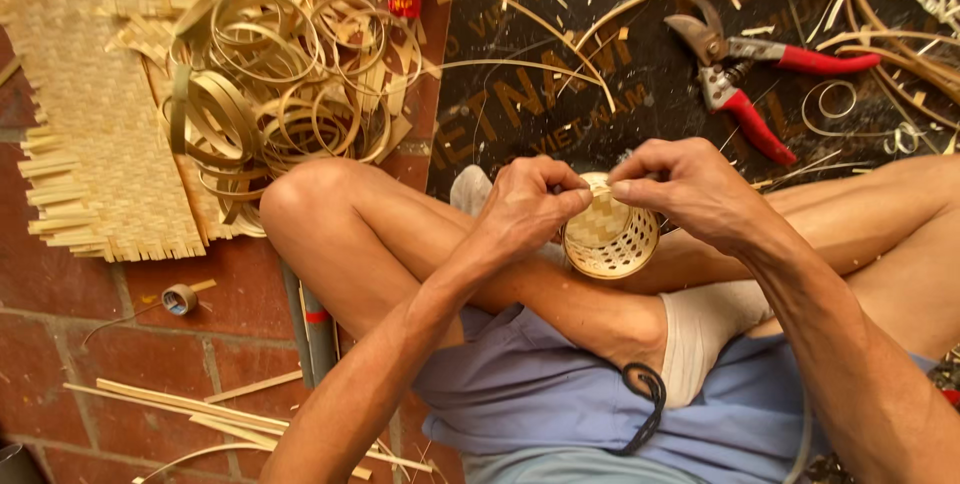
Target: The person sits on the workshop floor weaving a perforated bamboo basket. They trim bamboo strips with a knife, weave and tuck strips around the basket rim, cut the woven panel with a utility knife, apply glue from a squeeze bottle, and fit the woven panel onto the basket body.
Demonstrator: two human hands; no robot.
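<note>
Centrally in the frame, the left hand [525,206] and right hand [685,189] both pinch the rim of a small woven bamboo basket [610,239] held over the crossed legs. Red-handled pruning shears [760,79] lie at upper right; coiled bamboo hoops [290,84] and a woven mat [95,144] fill the upper left.

Small round woven bamboo basket [609,237], pale, tilted, opening facing up, above crossed legs
</note>
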